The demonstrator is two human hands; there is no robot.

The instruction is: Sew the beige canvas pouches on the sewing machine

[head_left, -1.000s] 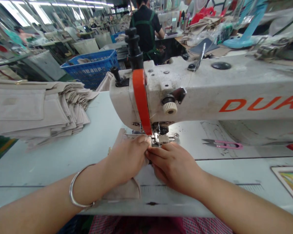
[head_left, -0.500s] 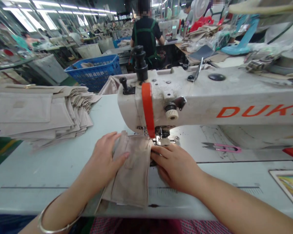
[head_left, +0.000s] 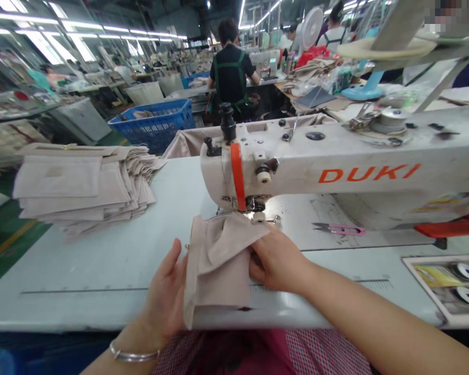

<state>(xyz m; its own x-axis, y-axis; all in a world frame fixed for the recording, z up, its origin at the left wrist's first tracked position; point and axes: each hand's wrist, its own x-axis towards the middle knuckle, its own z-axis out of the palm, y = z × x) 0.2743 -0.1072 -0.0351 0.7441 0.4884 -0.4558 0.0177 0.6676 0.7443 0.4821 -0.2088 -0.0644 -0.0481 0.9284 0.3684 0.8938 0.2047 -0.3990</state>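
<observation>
A beige fabric pouch piece (head_left: 222,284) lies in front of the sewing machine's needle area, tilted, with its upper layer folded over. My right hand (head_left: 281,258) pinches the corner of this folded layer near the presser foot, its fingertips partly hidden by the cloth. At the piece's left edge is my left hand (head_left: 166,297); its thumb points up beside the edge and its other fingers go behind the cloth, supporting it. A small gold-coloured metal bit (head_left: 187,246) shows at that edge. The white sewing machine (head_left: 297,172) stands just beyond both hands.
A stack of beige fabric pieces (head_left: 82,182) lies on the table's left. Pink-handled thread snips (head_left: 340,229) rest on the machine bed. At right is a tray (head_left: 433,307) with bobbins. A blue basket (head_left: 156,122) and a seated person (head_left: 232,67) are beyond the machine.
The fabric piece has come away from under the needle area and been turned. My right hand has lifted its layer over; my left hand has moved down to its left edge. The view has shifted.
</observation>
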